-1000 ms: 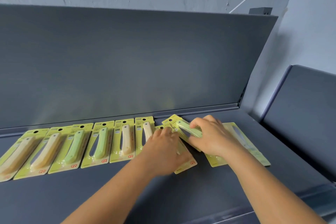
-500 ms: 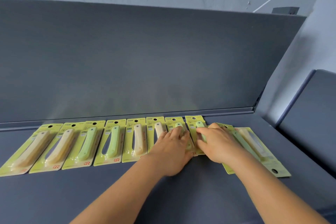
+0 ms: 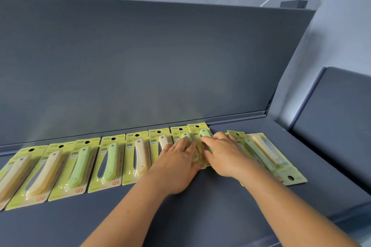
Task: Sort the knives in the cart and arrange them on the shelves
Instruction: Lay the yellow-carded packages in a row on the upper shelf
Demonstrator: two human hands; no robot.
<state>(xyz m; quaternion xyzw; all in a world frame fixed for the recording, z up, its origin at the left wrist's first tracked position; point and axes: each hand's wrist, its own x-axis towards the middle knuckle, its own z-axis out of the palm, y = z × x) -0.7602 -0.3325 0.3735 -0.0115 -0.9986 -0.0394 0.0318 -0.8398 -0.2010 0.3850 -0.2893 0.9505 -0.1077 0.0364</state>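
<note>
Several fruit knives in yellow-green blister cards lie in a row on the dark grey shelf (image 3: 200,216), against its back panel. My left hand (image 3: 176,164) lies flat on a green-handled pack (image 3: 185,136), fingers stretched out. Beside it my right hand (image 3: 224,156) presses with straight fingers on the neighbouring green knife pack (image 3: 202,131), which overlaps the one under my left hand. Two more packs, one green (image 3: 259,154) and one cream (image 3: 265,146), lie skewed and stacked to the right of my right hand.
Further left lie cream-handled packs (image 3: 138,154) and green-handled packs (image 3: 110,160) side by side. The shelf's upright back panel (image 3: 140,66) rises behind the row. Another grey shelf section (image 3: 337,122) stands at the right. Bare shelf surface spreads in front of the packs.
A tilted green pack was turned straight and slid into the row. Both hands moved slightly forward and now press flat on the two neighbouring green packs.
</note>
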